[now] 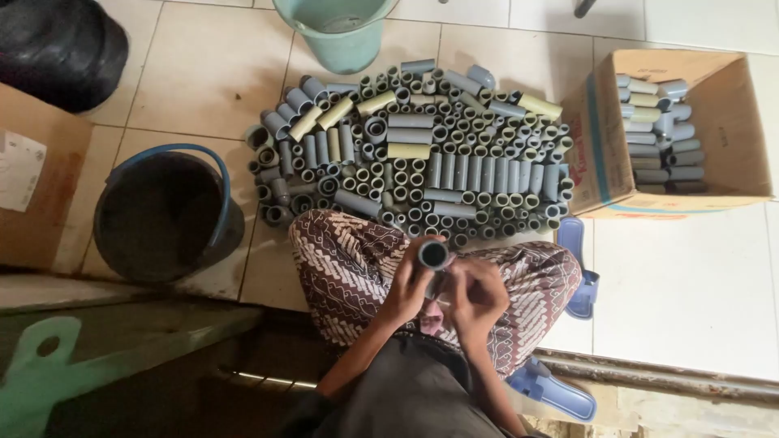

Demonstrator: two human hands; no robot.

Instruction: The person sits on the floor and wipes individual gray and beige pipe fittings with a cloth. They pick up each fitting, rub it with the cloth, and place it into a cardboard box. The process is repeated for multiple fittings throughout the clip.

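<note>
Both hands, left (406,288) and right (477,298), grip one grey pipe (433,256) by its sides; it looks light, stiff, smooth, likely slippery

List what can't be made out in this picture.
Head view only:
- Lower end of the grey pipe piece: hidden by the left hand and right hand.
- Black bucket: inside too dark to tell contents.
- Green bucket: cut off by the top edge.
- Cardboard box: lower tube layers hidden by the top ones.
</note>
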